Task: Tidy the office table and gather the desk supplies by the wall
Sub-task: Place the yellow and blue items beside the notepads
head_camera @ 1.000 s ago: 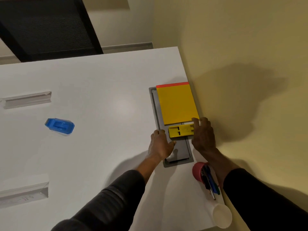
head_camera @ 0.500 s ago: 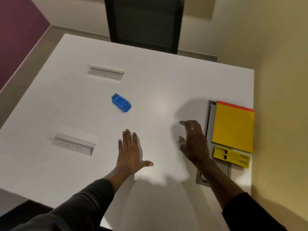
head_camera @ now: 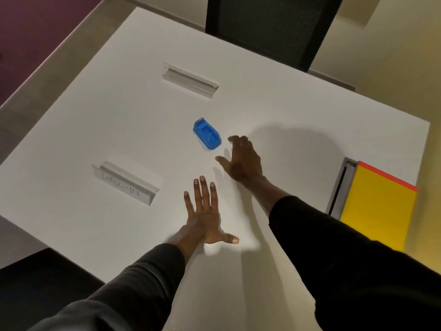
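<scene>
My right hand [head_camera: 242, 161] had left the yellow pad [head_camera: 379, 209], grip wide, seemingly just short of the blue stapler [head_camera: 207, 136]; left hand [head_camera: 204, 211] flat, empty.

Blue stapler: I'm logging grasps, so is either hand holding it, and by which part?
Nothing is held. The right hand reaches beside the blue stapler; the left hand is spread open.

Head view, steeply down over table [head_camera: 143, 130]

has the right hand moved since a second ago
Yes. The right hand left the yellow pad by the wall and now reaches, open, toward the blue stapler.
</scene>
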A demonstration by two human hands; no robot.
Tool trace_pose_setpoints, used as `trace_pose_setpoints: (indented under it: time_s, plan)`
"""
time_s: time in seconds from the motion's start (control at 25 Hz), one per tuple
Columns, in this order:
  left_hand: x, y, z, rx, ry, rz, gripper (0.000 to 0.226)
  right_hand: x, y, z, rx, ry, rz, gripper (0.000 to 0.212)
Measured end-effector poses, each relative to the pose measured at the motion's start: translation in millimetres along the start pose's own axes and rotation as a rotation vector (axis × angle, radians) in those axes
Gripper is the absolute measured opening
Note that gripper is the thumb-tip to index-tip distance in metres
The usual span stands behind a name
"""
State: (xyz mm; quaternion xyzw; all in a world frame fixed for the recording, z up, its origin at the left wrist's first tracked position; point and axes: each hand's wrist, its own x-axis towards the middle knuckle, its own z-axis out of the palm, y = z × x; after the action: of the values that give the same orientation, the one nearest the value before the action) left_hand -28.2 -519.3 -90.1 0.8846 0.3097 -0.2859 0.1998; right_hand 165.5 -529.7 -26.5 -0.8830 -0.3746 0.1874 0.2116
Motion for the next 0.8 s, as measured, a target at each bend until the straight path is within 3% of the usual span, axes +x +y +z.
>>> trace_pose_setpoints:
  time_s: [0.28,0.64,0.8]
  plan:
    - [2,-5,9,0.001,0.028,0.018,0.178,61,-33,30,-0.08,0.012,-0.059,0.077]
    - [4,-7,12,-0.007,0.008,0.018,0.177,71,-46,47,-0.184,0.112,-0.008,0.047]
    - [1,-6,7,-0.014,0.007,0.04,0.175,56,-41,37,-0.175,0.133,0.015,0.044]
